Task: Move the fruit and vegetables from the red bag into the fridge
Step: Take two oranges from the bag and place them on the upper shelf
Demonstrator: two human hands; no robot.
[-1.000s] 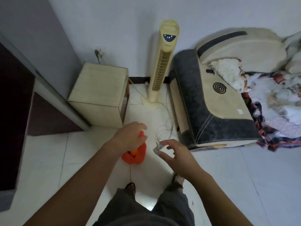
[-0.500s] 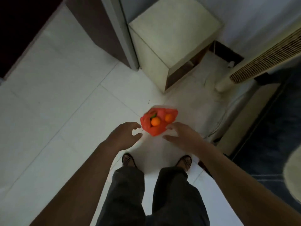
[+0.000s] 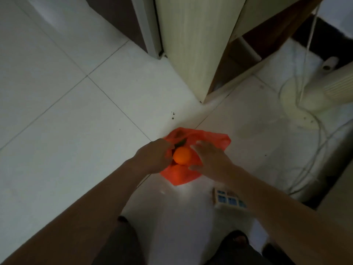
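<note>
The red bag lies open on the white tiled floor. An orange shows in its mouth, with something dark green just above it and more fruit bulging under the plastic below. My left hand grips the bag's left edge. My right hand rests on the bag's right side, fingers spread beside the orange; whether it grips the plastic is unclear. No fridge is in view.
A pale wooden cabinet stands just beyond the bag. A cream fan base with trailing cords sits at the right. A small box with blue squares lies under my right forearm. My feet are at the bottom edge.
My view has dropped closer to the floor and the bag. Both hands, apart from the bag half a second ago, now touch its two sides, and the opening is spread around the orange.
</note>
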